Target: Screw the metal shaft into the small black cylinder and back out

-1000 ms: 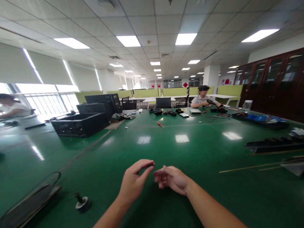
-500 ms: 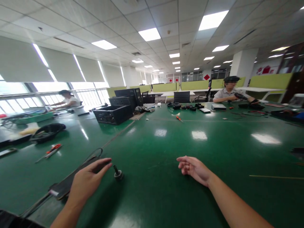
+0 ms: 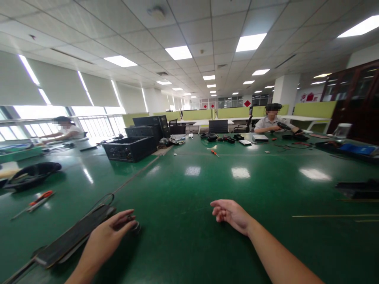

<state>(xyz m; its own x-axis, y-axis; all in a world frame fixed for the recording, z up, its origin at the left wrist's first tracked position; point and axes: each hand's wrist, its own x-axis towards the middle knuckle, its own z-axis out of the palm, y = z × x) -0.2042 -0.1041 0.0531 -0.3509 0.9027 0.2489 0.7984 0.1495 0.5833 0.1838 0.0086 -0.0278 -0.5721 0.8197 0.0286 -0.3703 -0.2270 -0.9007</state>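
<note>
- The left hand [image 3: 108, 234] has its fingers bent around the small round part [image 3: 136, 227]; half a second ago that part stood in full view just beyond the fingertips. Its stem shows between thumb and forefinger, its ring just past the thumb tip. Whether the fingers already press on it, I cannot tell.
- The right hand [image 3: 233, 216] has its fingers loosely curled around nothing, pointing toward the left hand. A second ago the two hands were almost fingertip to fingertip; now they are well apart, with bare green table [image 3: 174, 236] between their fingers.
- To the left of the left fingers, alongside that hand, lies a long dark flat device [image 3: 78, 232], its looped cable [image 3: 110, 198] just beyond the fingertips. More of the device shows than in the half-second-old frame, where the hand covered part of it.
- Well to the right of the right fingers lie thin yellow rods [image 3: 325, 216].
- Farther out and left of the left fingers is an orange-handled screwdriver [image 3: 44, 196].
- Beyond the fingers of both hands, a small orange screwdriver [image 3: 214, 153] lies in the same spot on the tabletop as before.
- Farther still, beyond the left fingers, sits an open black case [image 3: 130, 152].
- Across the table, beyond the right fingers, a co-worker [image 3: 263, 125] holds a dark tool [image 3: 284, 126], as before.
</note>
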